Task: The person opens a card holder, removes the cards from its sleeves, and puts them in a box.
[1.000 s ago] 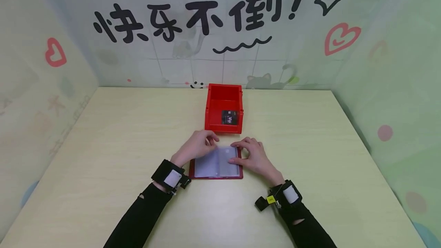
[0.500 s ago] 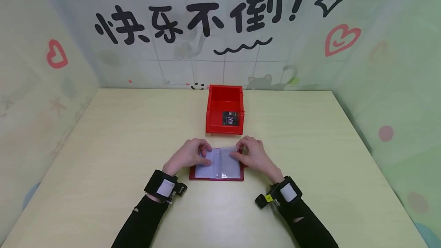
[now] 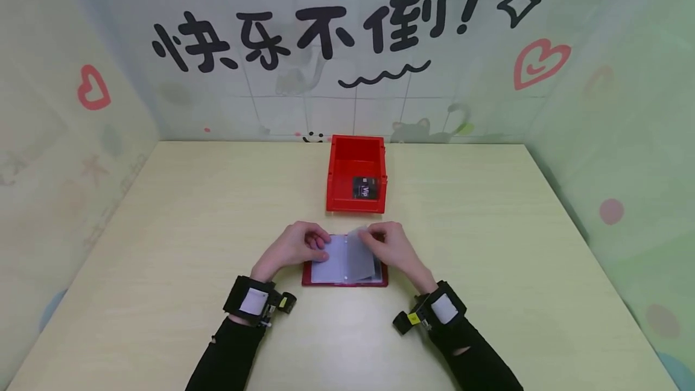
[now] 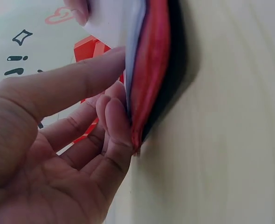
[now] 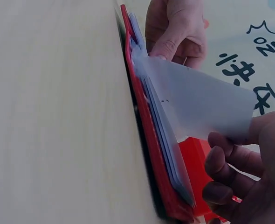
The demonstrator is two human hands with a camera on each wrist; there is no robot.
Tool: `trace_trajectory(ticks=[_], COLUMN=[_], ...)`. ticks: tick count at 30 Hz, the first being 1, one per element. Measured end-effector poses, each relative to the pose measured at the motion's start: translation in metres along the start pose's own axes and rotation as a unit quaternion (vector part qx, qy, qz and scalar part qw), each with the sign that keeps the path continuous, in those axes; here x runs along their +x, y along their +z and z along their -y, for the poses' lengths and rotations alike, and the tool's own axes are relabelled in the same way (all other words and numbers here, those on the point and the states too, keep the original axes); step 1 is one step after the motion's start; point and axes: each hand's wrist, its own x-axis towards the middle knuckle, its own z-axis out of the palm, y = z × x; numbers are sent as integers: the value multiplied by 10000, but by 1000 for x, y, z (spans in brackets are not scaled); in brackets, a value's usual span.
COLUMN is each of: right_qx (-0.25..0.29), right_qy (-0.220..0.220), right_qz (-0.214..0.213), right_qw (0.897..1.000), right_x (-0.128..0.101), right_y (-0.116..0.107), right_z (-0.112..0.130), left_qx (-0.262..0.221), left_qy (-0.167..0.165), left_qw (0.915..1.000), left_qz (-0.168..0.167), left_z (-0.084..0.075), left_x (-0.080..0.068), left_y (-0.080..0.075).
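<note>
A small card album (image 3: 328,260) with a dark red cover and clear plastic sleeves lies spread on the table. In the head view, my left hand (image 3: 300,245) is at its left side; its thumb rests on the sleeves and its fingers curl at the cover's edge, as the left wrist view shows. My right hand (image 3: 392,248) pinches the outer edge of one translucent sleeve page (image 5: 198,100). That page stands raised off the right-hand stack, tilted toward the middle. More sleeves (image 5: 168,144) lie beneath it on the red cover.
Just beyond the album stands a red plastic bin (image 3: 356,205), with a black card (image 3: 365,188) marked "Vip" inside. Printed backdrop walls (image 3: 347,107) border the pale wooden table (image 3: 228,198) at the back and sides.
My left hand has drawn back from the album's middle to its left side. My right hand has lifted a sleeve page from the right-hand stack and shifted slightly left with it.
</note>
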Motion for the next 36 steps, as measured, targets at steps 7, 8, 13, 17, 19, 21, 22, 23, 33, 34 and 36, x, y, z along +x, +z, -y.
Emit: trace_trajectory(ticks=[7, 8, 13, 17, 19, 21, 22, 23, 33, 34, 36], right_qx=[72, 71, 34, -7, -19, -110, -175, -264, -1359, -1436, -1526], right_qy=[-18, -52, -245, -503, -644, -779, -841, -891, -328, -275, -207], right_qz=[-393, -401, -250, -46, 78, 200, 243, 261, 98, 111, 127], right_qw=[9992, 9992, 9994, 9987, 9979, 9967, 9960, 9953, 9901, 9892, 9880], right_x=[1, 2, 1, -2, -4, -6, -7, -8, -16, -16, -16], right_y=[17, 20, 27, 27, 25, 23, 21, 18, -12, -14, -16], right_z=[10, 12, 13, 6, 3, -1, -3, -5, -30, -32, -36], left_qx=[-423, -493, -706, -891, -938, -928, -901, -860, -426, -372, -298], left_qy=[74, 96, 271, 301, 244, 137, 69, 20, -268, -302, -355], left_qw=[9990, 9987, 9970, 9955, 9952, 9956, 9959, 9963, 9972, 9971, 9966], left_qz=[108, 130, 192, 153, 143, 89, 58, 28, -546, -594, -680], left_z=[7, 9, 16, 17, 17, 16, 15, 14, 8, 7, 5], left_x=[2, 2, 4, 5, 5, 5, 5, 5, 3, 3, 3], left_y=[-2, -2, -5, -6, -6, -6, -5, -5, 0, 1, 2])
